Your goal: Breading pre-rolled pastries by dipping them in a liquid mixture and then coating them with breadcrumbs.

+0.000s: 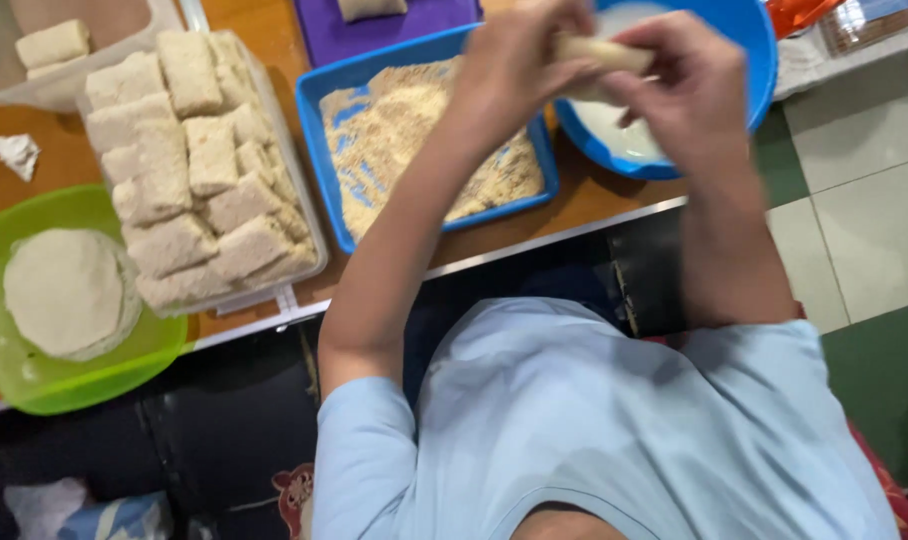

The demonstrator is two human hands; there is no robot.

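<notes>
1. I hold a pale rolled wrap (599,55) between both hands above the round blue bowl (754,60), at the far right of the counter (274,40).
2. My left hand (519,70) closes its grip on the roll's near end; my right hand (684,85) pinches the other end, fingers curled tight over it.
3. The roll looks soft, light and probably damp from the white batter in the bowl, so I judge it slippery and easy to tear or squash. The ends, where the folds meet, seem the safest places to hold, with gentle pressure.
4. Just left of the bowl sits a square blue tray of breadcrumbs (414,150).
5. Further left, a clear container (299,215) holds stacked crumbed pieces, and a green tub (94,375) carries a pile of round flat wrappers (64,290).
</notes>
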